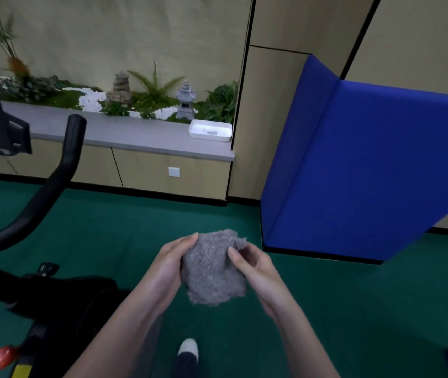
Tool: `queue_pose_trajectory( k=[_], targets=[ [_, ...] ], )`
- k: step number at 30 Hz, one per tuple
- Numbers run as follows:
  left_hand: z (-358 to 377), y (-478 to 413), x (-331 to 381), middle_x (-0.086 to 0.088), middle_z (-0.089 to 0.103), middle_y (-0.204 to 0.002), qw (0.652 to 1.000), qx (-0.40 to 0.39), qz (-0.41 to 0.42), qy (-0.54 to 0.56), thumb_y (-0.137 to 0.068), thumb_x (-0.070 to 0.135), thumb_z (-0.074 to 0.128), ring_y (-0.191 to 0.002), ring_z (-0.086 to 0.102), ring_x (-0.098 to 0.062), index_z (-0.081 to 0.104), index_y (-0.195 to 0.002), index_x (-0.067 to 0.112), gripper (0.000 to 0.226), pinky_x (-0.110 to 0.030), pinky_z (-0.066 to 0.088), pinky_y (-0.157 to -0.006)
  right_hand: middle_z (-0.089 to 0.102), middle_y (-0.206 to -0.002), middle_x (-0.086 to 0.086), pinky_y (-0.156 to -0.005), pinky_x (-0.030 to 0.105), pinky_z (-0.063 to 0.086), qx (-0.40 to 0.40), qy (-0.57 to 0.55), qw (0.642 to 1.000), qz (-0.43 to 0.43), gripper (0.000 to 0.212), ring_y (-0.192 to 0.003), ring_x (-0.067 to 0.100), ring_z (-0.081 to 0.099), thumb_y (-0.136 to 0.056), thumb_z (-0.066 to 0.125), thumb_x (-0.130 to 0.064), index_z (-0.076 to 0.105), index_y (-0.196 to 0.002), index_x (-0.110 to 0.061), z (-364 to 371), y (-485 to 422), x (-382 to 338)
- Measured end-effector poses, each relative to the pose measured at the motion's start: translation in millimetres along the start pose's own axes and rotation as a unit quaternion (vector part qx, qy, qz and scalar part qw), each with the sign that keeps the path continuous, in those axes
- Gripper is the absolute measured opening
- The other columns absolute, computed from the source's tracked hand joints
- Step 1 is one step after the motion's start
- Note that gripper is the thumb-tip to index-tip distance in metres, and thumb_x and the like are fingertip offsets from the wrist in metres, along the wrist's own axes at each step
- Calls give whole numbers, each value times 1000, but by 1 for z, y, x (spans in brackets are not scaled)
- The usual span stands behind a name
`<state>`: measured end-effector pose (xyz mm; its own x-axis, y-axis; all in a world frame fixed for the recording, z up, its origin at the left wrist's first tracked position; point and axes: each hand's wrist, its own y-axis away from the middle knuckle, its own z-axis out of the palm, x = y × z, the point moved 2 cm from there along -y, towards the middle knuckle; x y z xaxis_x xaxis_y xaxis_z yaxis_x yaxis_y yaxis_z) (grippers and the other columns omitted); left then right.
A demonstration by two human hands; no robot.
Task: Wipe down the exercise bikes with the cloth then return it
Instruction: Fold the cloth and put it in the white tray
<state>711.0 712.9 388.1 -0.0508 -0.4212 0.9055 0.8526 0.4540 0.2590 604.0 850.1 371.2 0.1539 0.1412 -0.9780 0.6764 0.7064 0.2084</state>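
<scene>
both hands (pixel 172 264) (pixel 252 264) grip the bunched grey cloth (pixel 212 268).

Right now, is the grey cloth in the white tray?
No, the left hand and right hand hold the grey cloth, away from the white tray.

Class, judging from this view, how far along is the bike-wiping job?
Done: no wiping result is visible. In hand: left hand and right hand hold the bunched grey cloth, clear of the exercise bike. Remaining: returning it, possibly to the white tray.
</scene>
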Motion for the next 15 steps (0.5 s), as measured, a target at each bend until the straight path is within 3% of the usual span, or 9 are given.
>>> queue_pose_trajectory(
  k=[3, 8, 12, 15],
  targets=[
    [-5, -49, 19, -12, 70, -110, 1000, -3, 6, -9, -89, 36, 53, -104, 66, -23, 67, -111, 4, 41, -36, 49, -92, 70, -113, 3, -92, 36, 54, -41, -43, 998, -1, 51, -107, 17, 66, -78, 66, -49, 65, -114, -13, 5, -52, -18],
    [-13, -134, 59, -9, 73, -100, 998, 30, 24, -46, -89, 37, 56, -95, 69, -21, 70, -102, 6, 36, -32, 52, -85, 70, -109, 4, -97, 44, 50, 36, -43, 996, -69, 43, -107, 20, 65, -83, 60, -48, 66, -108, -14, 11, -139, -44],
    [-19, -187, 83, -5, 75, -92, 993, 60, 71, -74, -94, 32, 54, -89, 70, -19, 72, -94, 9, 29, -20, 55, -71, 69, -92, -8, -81, 25, 53, 73, -15, 986, -151, 30, -90, 8, 65, -86, 56, -40, 62, -98, -13, 12, -197, -68],
    [-26, -215, 94, -6, 75, -92, 992, 70, 81, -72, -95, 30, 52, -87, 71, -20, 71, -93, 9, 29, -25, 55, -75, 65, -84, -10, -72, 20, 52, 54, -29, 986, -154, 32, -83, 5, 63, -86, 59, -38, 55, -95, -7, 10, -229, -77]
  ],
)
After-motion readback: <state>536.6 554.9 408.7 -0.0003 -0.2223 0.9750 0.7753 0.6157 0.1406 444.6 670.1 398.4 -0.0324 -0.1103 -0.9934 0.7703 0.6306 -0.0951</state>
